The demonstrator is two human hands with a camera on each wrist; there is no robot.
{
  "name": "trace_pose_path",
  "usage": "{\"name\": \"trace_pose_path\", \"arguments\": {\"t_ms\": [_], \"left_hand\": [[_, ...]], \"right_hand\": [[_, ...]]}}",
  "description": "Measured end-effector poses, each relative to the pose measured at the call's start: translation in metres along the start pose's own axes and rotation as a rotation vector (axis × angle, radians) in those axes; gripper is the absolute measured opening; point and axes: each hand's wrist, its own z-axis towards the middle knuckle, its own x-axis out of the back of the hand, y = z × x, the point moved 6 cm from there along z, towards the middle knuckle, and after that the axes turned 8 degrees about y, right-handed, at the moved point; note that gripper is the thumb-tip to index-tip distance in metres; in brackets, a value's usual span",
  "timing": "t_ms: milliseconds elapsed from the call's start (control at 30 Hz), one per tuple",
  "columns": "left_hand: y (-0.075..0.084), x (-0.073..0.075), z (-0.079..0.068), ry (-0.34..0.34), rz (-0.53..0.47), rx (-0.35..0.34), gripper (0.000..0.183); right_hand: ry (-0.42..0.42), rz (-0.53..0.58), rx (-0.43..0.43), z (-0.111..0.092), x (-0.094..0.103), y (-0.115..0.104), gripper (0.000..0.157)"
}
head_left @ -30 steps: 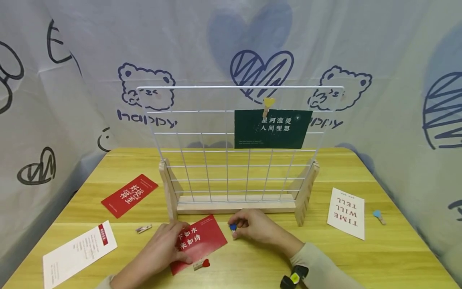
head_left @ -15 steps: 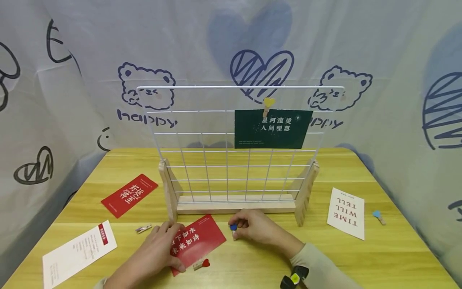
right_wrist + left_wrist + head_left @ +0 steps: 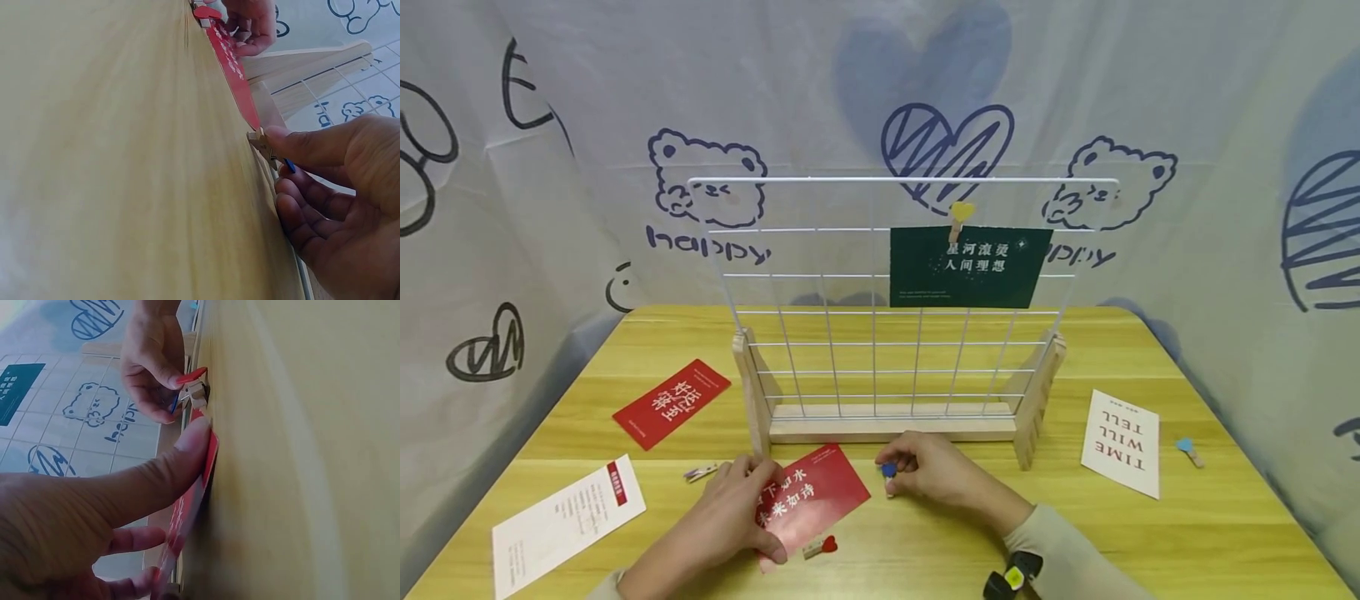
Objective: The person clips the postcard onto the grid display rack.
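Note:
My left hand (image 3: 722, 517) grips the left end of a red card (image 3: 827, 492) with white Chinese characters, thumb on the near edge and fingers on the far one. In the left wrist view the card (image 3: 187, 503) bows slightly, its near edge raised off the table. To its right, my right hand (image 3: 936, 473) pinches a small wooden clothespin with a blue heart (image 3: 889, 471). The right wrist view puts this clothespin (image 3: 265, 149) close to the card's corner. Just in front of the card lies a red-heart clothespin (image 3: 822, 547).
Behind both hands stands a white wire grid rack on a wooden base (image 3: 891, 431). A yellow-heart clothespin (image 3: 959, 221) holds a green card (image 3: 970, 283) on it. Left lie another red card (image 3: 672, 404), a white card (image 3: 568, 529) and a clothespin (image 3: 702, 472); right, a white card (image 3: 1122, 446) and blue-heart clothespin (image 3: 1189, 452).
My left hand has shifted slightly left along the red card, uncovering more characters. The card's near left part now tilts up and catches the light. My right hand stays nearly still.

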Motion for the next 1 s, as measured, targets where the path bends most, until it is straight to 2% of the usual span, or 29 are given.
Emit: {"name": "trace_pose_path", "arguments": {"t_ms": [133,267,467,600,733,867,1000], "left_hand": [[0.003,0.0,0.001,-0.006,-0.023,-0.03,0.077],[0.006,0.003,0.002,-0.015,-0.047,-0.023,0.07],[0.01,0.011,0.003,-0.036,-0.081,0.04,0.054],[0.011,0.021,0.005,-0.001,-0.101,0.077,0.036],[0.013,0.033,0.007,0.05,-0.087,0.036,0.023],[0.014,0.042,0.007,0.072,-0.108,0.013,0.024],[0.017,0.049,0.007,0.085,-0.101,-0.04,0.028]], "right_hand": [[0.01,0.006,-0.021,-0.001,0.002,0.0,0.024],[0.013,0.013,-0.03,-0.001,0.004,-0.001,0.018],[-0.007,0.067,-0.066,-0.002,0.008,0.001,0.014],[-0.016,0.114,-0.107,-0.003,0.01,0.003,0.012],[-0.026,0.159,-0.133,-0.004,0.011,0.005,0.012],[-0.044,0.21,-0.129,-0.004,0.012,0.005,0.01],[-0.066,0.206,-0.101,-0.004,0.014,0.004,0.008]]}}
